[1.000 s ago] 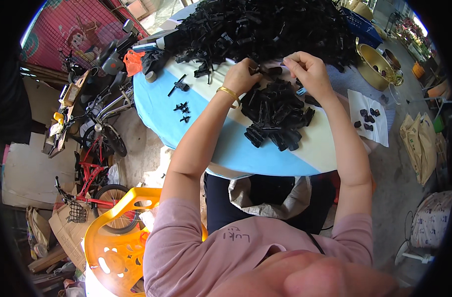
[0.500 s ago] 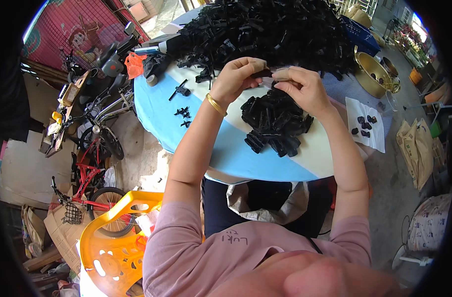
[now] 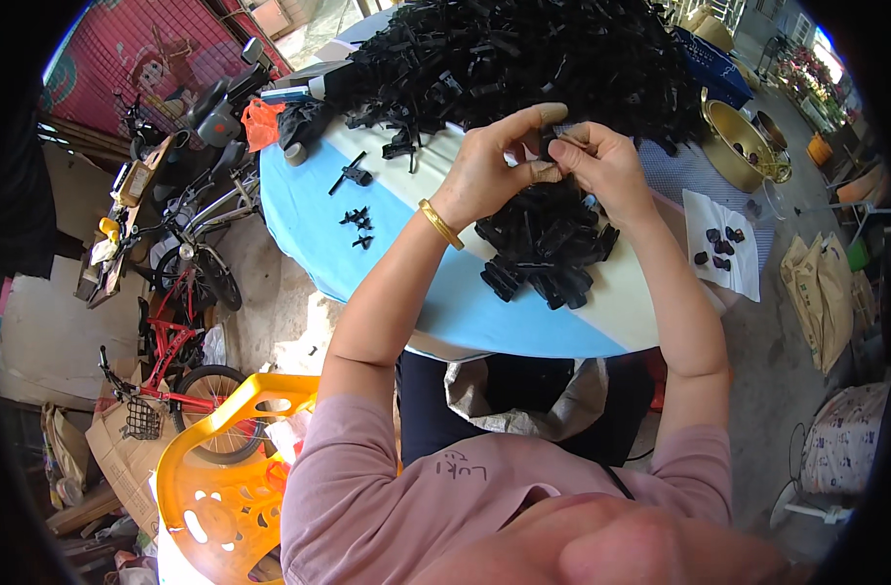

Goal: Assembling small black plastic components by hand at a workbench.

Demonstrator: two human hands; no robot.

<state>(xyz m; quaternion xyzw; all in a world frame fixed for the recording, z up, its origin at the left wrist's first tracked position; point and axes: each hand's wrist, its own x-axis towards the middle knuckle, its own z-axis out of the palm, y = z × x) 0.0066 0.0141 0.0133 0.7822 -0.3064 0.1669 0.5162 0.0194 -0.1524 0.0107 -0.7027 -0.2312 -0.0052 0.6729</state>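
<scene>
Over the near edge of the large black heap, my two hands meet around a small black plastic part (image 3: 549, 146). My right hand (image 3: 609, 175) pinches it between thumb and fingers. My left hand (image 3: 489, 171), with tape on its fingertips and a gold bangle at the wrist, curls round its other side with thumb and forefinger spread. The fingers partly hide the part's shape. Just below lies a smaller pile of black plastic parts (image 3: 543, 249) on the blue and cream tablecloth (image 3: 367, 258). The big heap of black plastic parts (image 3: 523, 68) covers the table's far side.
A few loose black pieces (image 3: 357, 216) lie left on the cloth, near an orange bag (image 3: 263, 125). To the right are a white sheet (image 3: 704, 210) with several dark bits and a gold pot (image 3: 723, 146). A yellow chair (image 3: 187, 468) and red bicycle (image 3: 172, 356) stand at left.
My left hand has turned and moved right, its thumb now lower and its forefinger raised above the part. My right hand has closed in beside it.
</scene>
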